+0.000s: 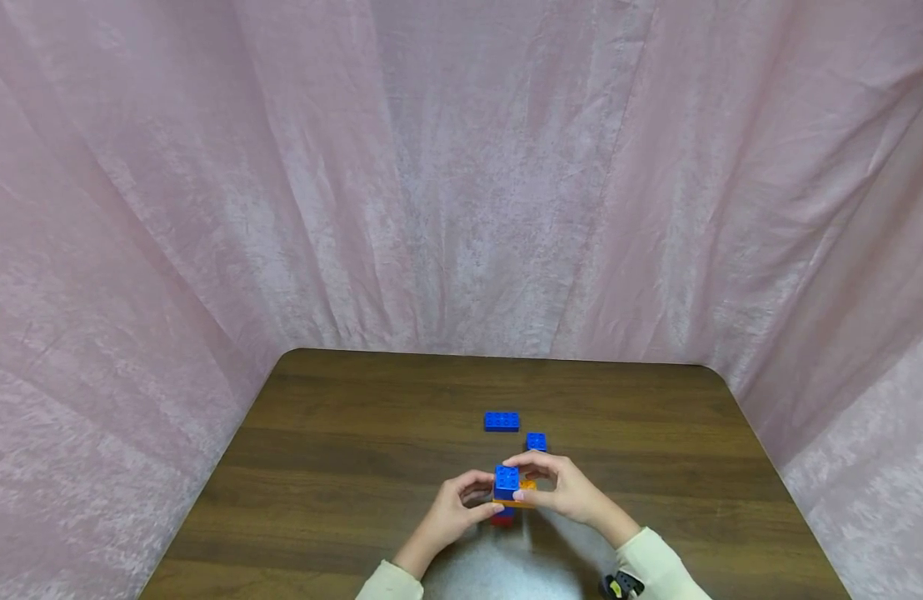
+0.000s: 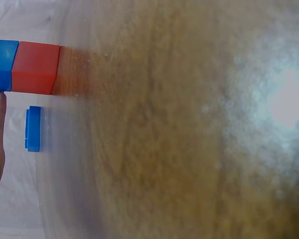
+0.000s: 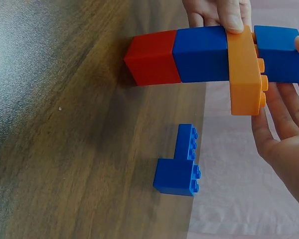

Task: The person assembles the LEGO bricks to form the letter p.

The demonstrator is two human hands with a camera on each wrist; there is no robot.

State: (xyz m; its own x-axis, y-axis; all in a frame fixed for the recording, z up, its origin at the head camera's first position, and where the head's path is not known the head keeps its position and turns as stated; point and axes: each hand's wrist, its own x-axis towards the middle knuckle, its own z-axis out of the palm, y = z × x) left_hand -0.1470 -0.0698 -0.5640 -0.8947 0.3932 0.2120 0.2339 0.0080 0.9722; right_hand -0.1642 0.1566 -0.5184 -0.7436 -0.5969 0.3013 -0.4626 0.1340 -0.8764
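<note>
A stack of toy building bricks stands upright on the table: a red brick (image 3: pixel 152 57) at the bottom, a blue brick (image 3: pixel 202 55) on it, and a longer orange brick (image 3: pixel 244 74) across the top, jutting out to the right. My left hand (image 1: pixel 450 512) holds the stack from the left, its thumb against the orange brick's edge. Between the thumb and fingers of my right hand (image 1: pixel 570 492) is a square blue brick (image 1: pixel 507 482), over the orange brick's left end. In the right wrist view it sits slightly tilted, with orange studs showing at a narrow gap.
Beyond the hands, a longer blue brick (image 1: pixel 502 422) and another square blue brick (image 1: pixel 536 442) lie on the brown wooden table (image 1: pixel 356 417). Pink curtains (image 1: pixel 469 183) hang behind the table and at its sides. A dark device (image 1: pixel 621 586) is at the right wrist.
</note>
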